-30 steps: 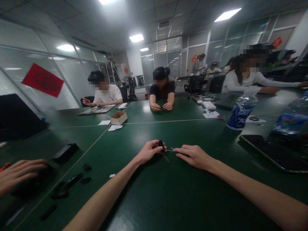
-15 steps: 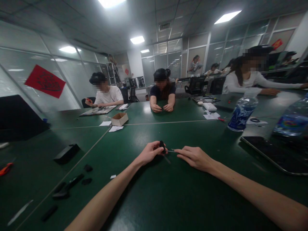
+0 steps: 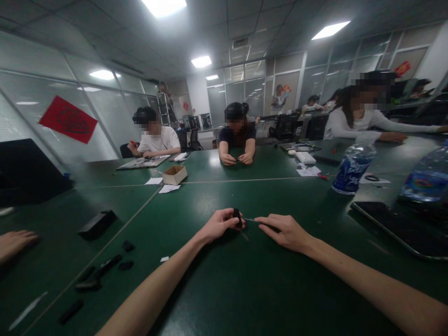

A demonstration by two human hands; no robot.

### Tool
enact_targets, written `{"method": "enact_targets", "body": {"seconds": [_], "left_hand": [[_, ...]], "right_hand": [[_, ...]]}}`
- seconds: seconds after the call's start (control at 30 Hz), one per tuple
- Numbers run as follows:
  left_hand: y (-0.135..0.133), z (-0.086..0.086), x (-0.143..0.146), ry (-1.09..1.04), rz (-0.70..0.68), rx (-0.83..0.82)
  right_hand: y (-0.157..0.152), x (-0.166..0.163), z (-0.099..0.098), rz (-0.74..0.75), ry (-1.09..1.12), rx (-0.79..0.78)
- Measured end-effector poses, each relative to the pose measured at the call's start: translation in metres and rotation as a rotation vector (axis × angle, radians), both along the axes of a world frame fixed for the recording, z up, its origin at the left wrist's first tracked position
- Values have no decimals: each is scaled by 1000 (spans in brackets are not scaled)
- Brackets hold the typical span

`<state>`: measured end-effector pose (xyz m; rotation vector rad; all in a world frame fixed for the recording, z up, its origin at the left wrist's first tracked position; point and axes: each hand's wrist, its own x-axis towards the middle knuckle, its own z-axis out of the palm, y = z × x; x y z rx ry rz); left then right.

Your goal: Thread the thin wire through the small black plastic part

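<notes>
My left hand (image 3: 221,225) is closed around a small black part (image 3: 237,215), held just above the green table. From the part's right side a thin, light, rod-like piece (image 3: 249,220) reaches across to the fingertips of my right hand (image 3: 285,231). The right thumb and fingers pinch its outer end; what kind of piece it is I cannot make out. Below the black part a faint, translucent strip (image 3: 244,236) sticks out at a slant. My fingers hide much of the black part.
Several loose black pieces (image 3: 105,266) and a black block (image 3: 97,225) lie to the left, near another person's hand (image 3: 16,245). A phone (image 3: 402,228) and water bottles (image 3: 354,168) stand or lie right. Ahead are a small cardboard box (image 3: 175,175) and co-workers.
Another person's hand has come in at the left edge, where an orange-handled object showed before. My own hands have barely moved and keep the same hold.
</notes>
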<state>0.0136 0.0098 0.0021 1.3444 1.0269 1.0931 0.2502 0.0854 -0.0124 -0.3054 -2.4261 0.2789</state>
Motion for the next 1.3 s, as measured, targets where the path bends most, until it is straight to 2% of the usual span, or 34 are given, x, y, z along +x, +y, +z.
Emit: {"method": "enact_targets", "body": {"seconds": [0.37, 0.83, 1.3], "left_hand": [[7, -15, -9, -169, 49, -59], [4, -6, -4, -237, 64, -83], [2, 0, -1, -217, 96, -117]], "right_hand": [[-1, 1, 4, 17, -83, -30], [1, 1, 0, 8, -105, -32], [0, 1, 2, 4, -79, -22]]}}
